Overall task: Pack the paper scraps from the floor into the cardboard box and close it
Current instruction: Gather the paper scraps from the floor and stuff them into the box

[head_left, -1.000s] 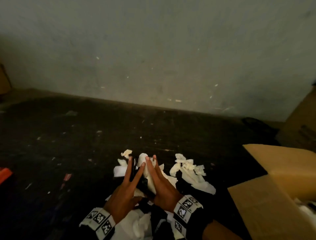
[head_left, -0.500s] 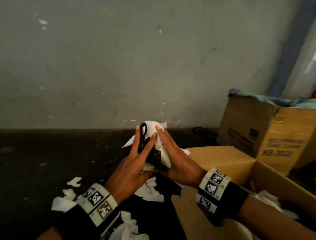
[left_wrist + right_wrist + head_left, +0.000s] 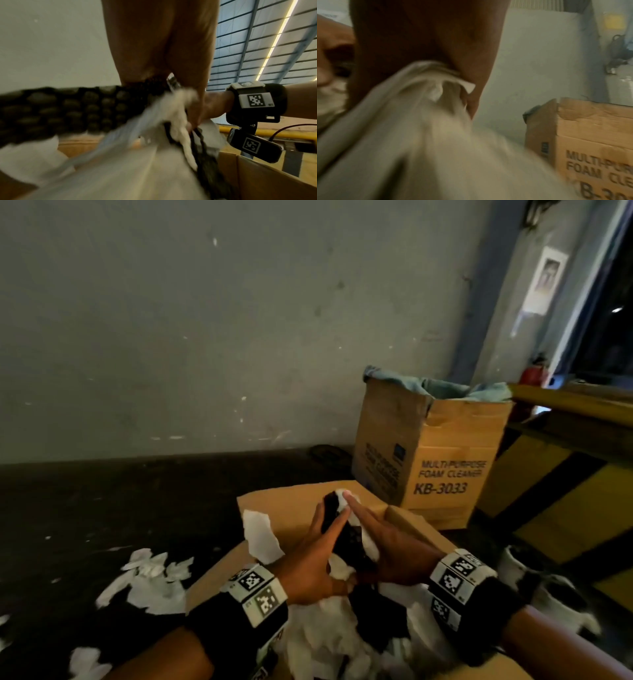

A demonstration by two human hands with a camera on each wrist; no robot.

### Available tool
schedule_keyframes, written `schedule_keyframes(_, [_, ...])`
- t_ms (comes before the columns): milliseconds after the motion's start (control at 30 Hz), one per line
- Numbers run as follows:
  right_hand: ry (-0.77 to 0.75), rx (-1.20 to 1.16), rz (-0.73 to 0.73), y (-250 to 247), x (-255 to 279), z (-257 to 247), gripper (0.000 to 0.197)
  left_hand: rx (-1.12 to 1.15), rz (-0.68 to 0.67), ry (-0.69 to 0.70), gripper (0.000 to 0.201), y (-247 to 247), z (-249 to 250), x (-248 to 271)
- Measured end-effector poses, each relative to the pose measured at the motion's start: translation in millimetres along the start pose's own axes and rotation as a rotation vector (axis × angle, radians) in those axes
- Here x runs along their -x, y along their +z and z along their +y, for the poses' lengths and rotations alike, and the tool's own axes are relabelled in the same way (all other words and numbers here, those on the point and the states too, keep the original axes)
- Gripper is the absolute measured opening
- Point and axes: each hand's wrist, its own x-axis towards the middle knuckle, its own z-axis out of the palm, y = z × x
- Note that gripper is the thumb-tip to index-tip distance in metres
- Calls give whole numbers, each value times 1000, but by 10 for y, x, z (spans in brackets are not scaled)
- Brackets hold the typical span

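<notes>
Between my two flat hands I carry a bundle of white paper scraps and black bubbly wrap (image 3: 346,529). My left hand (image 3: 318,556) presses its left side and my right hand (image 3: 390,542) its right side, fingers straight. The bundle hangs over the open cardboard box (image 3: 411,522), which holds more white scraps (image 3: 325,642). One white scrap (image 3: 260,535) sticks out to the left of my left hand. Loose scraps (image 3: 150,580) lie on the dark floor left of the box. The left wrist view shows the black wrap (image 3: 68,111) and white paper (image 3: 137,162) under my palm. White paper (image 3: 419,135) fills the right wrist view.
A taller box marked foam cleaner (image 3: 442,460), lined with a blue bag, stands just behind the open box against the grey wall. A yellow and black barrier (image 3: 565,491) runs at the right. The open box's far flap (image 3: 291,501) lies flat toward the wall.
Both hands lifted the bundle off the floor pile and carried it right; it now hangs over the open box, lower than half a second ago.
</notes>
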Motion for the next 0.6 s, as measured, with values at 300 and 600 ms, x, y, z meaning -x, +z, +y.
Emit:
schedule_keyframes(300, [283,76,-266,-93,152,318,117,-47,-209,-112,97,-98,172,37])
schedule_keyframes(600, [-29,-162,-155,131,-427,-915,100,197,202,-240,69,-749,-223,1367])
